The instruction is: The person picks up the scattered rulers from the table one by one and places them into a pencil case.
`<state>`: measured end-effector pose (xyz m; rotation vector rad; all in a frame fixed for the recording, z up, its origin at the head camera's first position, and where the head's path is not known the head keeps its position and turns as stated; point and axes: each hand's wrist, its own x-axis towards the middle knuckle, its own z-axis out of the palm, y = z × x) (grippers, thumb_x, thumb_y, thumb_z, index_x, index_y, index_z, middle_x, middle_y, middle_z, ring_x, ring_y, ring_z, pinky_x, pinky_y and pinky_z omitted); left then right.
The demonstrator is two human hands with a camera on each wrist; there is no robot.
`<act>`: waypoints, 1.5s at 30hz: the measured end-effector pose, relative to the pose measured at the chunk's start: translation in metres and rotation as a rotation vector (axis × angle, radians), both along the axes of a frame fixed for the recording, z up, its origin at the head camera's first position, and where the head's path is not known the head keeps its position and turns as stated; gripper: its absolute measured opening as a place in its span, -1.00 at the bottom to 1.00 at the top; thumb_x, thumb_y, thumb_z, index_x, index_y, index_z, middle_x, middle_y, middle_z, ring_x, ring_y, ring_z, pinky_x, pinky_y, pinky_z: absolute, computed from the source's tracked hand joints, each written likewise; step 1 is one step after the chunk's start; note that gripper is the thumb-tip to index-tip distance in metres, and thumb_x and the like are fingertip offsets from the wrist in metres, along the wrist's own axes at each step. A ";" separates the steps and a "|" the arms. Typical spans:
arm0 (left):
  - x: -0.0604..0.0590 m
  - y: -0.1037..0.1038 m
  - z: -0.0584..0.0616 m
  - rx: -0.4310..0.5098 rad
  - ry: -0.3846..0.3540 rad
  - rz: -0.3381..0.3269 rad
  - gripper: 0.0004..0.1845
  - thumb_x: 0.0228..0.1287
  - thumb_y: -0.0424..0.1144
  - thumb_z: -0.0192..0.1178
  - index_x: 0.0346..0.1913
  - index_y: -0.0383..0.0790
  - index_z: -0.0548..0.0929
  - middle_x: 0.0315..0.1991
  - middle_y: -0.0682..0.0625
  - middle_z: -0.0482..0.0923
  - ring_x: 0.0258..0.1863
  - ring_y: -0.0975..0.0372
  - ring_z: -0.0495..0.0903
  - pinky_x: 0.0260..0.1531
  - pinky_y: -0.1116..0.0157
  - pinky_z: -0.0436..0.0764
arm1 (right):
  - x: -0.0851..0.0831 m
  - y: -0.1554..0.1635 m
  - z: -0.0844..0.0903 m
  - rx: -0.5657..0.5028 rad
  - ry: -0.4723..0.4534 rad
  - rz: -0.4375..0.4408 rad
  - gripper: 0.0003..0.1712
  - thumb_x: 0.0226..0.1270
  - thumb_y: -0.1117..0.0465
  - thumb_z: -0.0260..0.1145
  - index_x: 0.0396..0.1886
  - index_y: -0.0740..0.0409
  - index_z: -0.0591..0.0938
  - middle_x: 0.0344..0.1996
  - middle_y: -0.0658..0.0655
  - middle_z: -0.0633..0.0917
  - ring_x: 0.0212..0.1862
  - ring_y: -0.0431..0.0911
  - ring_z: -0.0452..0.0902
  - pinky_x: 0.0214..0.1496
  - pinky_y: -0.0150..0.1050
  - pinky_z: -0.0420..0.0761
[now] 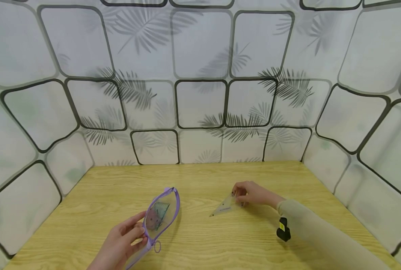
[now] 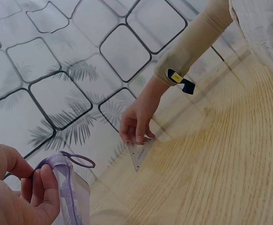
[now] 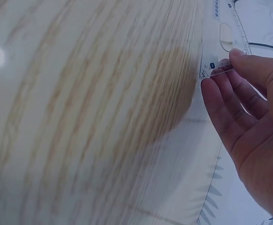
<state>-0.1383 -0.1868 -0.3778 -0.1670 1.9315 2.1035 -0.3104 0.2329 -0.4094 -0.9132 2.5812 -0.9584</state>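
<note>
My left hand (image 1: 119,240) grips the purple-edged clear pouch (image 1: 160,215) w/ thumb & fingers curled round its lower end, held tilted just above the wooden table (image 1: 200,176), front-left. My right hand (image 1: 251,193) pinches 1 corner of the clear triangle ruler (image 1: 225,206), which lies on the table mid-right, well apart from the pouch.

A clear pencil pouch (image 1: 160,215) with purple edging and a ring pull is being held tilted above the tabletop (image 1: 200,240). Well apart, a clear triangular ruler (image 1: 225,206) is being pinched at one corner, its far tip resting on the wood.
</note>
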 end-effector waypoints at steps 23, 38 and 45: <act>0.000 0.001 0.000 -0.001 0.005 0.024 -0.35 0.48 -0.37 -0.02 0.53 -0.41 0.05 -0.23 0.06 0.47 -0.22 0.28 0.52 -0.21 0.39 0.66 | 0.010 -0.011 0.009 -0.169 -0.098 -0.045 -0.74 0.48 0.30 0.17 0.06 0.35 0.50 -0.35 0.28 0.66 -0.39 -0.14 0.64 -0.37 -0.18 0.75; -0.003 -0.001 0.001 -0.012 0.023 0.031 -0.36 0.48 -0.37 -0.02 0.54 -0.35 0.08 -0.24 0.10 0.49 -0.26 0.34 0.50 -0.21 0.41 0.65 | 0.025 -0.032 0.015 -0.237 -0.143 -0.234 -0.77 0.46 0.30 0.17 0.00 0.35 0.53 -0.35 0.34 0.67 -0.41 -0.09 0.63 -0.37 -0.06 0.75; -0.005 -0.003 0.001 -0.017 0.033 0.015 -0.34 0.49 -0.32 0.01 0.55 -0.34 0.06 -0.23 0.12 0.53 -0.25 0.35 0.52 -0.19 0.41 0.66 | 0.030 -0.038 0.017 -0.277 -0.169 -0.274 -0.73 0.46 0.30 0.16 0.04 0.40 0.50 -0.34 0.32 0.67 -0.41 -0.09 0.63 -0.36 -0.03 0.76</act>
